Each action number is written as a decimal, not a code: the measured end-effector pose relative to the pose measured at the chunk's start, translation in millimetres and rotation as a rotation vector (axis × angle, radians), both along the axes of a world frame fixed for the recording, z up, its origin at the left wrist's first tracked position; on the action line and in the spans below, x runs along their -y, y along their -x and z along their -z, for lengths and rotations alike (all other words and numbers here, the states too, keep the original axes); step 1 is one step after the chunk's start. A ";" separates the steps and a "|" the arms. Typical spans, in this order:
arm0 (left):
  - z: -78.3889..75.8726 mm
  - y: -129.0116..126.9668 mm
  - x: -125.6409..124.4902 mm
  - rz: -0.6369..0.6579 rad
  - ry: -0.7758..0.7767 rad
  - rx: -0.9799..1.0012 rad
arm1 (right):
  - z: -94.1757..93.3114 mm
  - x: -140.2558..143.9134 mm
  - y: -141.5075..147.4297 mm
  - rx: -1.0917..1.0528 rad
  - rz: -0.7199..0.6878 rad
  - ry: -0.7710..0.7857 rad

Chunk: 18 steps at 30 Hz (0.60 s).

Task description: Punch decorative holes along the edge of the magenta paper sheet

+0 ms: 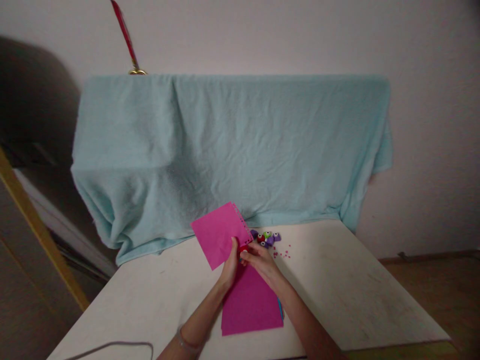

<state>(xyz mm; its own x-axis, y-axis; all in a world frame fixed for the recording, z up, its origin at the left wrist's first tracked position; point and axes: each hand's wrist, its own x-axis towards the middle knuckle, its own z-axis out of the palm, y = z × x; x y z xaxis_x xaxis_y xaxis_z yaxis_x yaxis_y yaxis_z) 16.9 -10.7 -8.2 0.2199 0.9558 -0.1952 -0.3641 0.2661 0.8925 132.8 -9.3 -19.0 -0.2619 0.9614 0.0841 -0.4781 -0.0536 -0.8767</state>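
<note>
My left hand [230, 265] grips a pink sheet of paper [217, 232], its thumb lying on top. The sheet is tilted above the table, and a row of small punched holes runs along its right edge. At that edge's lower corner, my right hand [261, 261] closes around a small red craft punch [244, 248]; fingers cover much of it. Just beyond the right hand sit several small purple, red and green punches [267, 237] with white round tops. Tiny pink paper bits [282, 252] are scattered beside them. Below my hands lies a stack of magenta paper [252, 307].
All of this is on a white table [360, 285]. Behind it hangs a light blue cloth [270, 145] reaching the table's back edge. A grey cable [123, 343] curves at the front left. A red strip-like object [125, 35] stands above the cloth at left.
</note>
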 end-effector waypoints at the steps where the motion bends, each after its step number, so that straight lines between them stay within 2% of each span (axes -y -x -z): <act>1: 2.3 0.0 -1.0 -0.008 0.004 0.006 | 0.7 -0.3 0.6 -0.005 0.002 0.008; 8: 8.9 0.5 -3.2 -0.028 -0.038 0.043 | 4.3 -1.8 4.5 -0.040 0.046 0.052; 11: 6.3 -0.3 -0.5 -0.015 -0.052 0.037 | -0.3 -0.1 3.4 -0.068 0.037 0.076; 18: 4.6 -4.1 1.3 -0.109 -0.062 0.064 | -12.6 6.1 0.7 -0.160 -0.017 0.089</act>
<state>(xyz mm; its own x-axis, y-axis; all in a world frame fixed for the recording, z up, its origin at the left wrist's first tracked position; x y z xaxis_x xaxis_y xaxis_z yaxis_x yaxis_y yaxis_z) 20.9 -12.0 -12.8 0.1240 0.9845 -0.1237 -0.4451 0.1666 0.8798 132.0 -15.3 -6.4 -0.2679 0.9626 0.0404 -0.6092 -0.1368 -0.7811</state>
